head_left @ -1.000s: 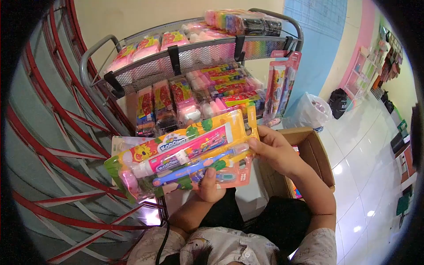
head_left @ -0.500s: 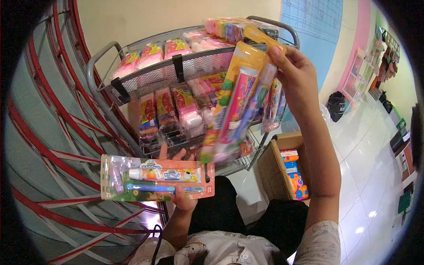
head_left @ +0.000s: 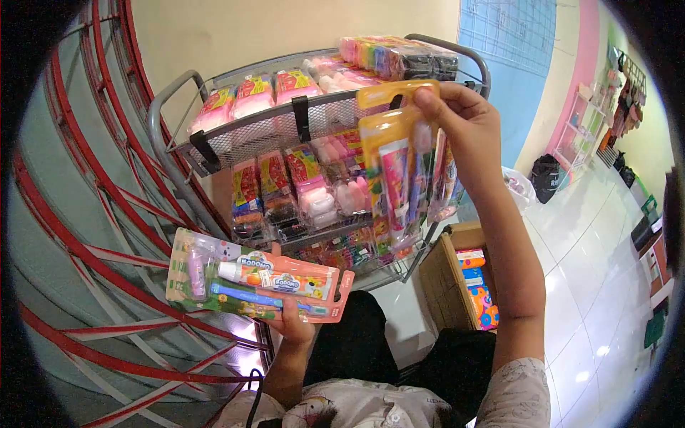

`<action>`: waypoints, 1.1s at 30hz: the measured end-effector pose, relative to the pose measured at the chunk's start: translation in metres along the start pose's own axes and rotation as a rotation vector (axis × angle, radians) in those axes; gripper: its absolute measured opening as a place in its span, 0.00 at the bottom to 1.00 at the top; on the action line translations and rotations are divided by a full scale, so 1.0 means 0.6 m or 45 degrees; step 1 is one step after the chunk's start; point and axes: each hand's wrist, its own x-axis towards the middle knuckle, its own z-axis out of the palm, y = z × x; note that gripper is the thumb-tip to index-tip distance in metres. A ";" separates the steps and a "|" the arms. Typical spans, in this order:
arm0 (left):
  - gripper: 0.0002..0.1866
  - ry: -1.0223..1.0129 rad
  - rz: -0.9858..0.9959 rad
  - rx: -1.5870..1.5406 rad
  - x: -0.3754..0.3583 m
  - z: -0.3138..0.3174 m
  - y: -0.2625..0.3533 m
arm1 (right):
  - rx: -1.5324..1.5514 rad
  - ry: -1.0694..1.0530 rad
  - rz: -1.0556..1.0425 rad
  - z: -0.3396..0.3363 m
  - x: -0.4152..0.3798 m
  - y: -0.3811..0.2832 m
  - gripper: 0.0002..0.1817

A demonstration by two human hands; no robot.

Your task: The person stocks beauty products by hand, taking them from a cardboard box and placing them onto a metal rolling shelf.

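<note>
My left hand (head_left: pixel 291 322) holds a pink-edged Kodomo toothpaste and toothbrush pack (head_left: pixel 253 280), with the thumb on its front and the other fingers mostly hidden behind it. My right hand (head_left: pixel 460 118) is raised in front of the rack, pinching the top edge of a yellow-headed toothbrush and toothpaste pack (head_left: pixel 394 171) that hangs down upright. A pink tube shows inside that pack. Behind both hands stands a grey mesh rack (head_left: pixel 246 132) with wrapped packs on its tiers.
A cardboard box (head_left: pixel 446 285) with colourful packs inside stands on the floor right of the rack. Red metal bars (head_left: pixel 135 253) run along the left. A black bag (head_left: pixel 546 177) and a white shelf (head_left: pixel 579 127) are at the right.
The yellow-headed pack has swung from a slant to nearly upright and turned in my right hand. The Kodomo pack in my left hand has tilted, its right end lower.
</note>
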 end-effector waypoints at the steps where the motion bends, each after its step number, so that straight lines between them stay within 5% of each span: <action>1: 0.45 0.001 0.015 0.038 0.001 0.003 0.002 | -0.016 -0.050 -0.026 0.010 -0.005 -0.004 0.14; 8: 0.45 0.041 0.058 0.028 -0.002 -0.004 -0.005 | -0.054 -0.108 -0.105 0.089 -0.016 -0.024 0.12; 19: 0.36 0.390 0.795 0.178 0.096 -0.025 0.009 | -0.144 0.173 -0.046 -0.004 -0.008 0.045 0.13; 24: 0.38 0.069 0.678 -0.015 0.071 -0.029 -0.015 | -0.155 0.119 0.112 0.002 -0.020 0.072 0.13; 27: 0.42 0.176 0.439 0.000 0.051 -0.015 -0.021 | -0.112 0.154 0.100 -0.002 -0.030 0.079 0.13; 30: 0.43 0.202 0.295 -0.011 0.035 0.007 -0.013 | -0.045 0.421 -0.342 0.028 -0.060 0.057 0.13; 33: 0.43 0.149 0.400 0.047 0.042 0.032 -0.013 | -0.811 0.234 -0.947 0.016 -0.097 0.042 0.21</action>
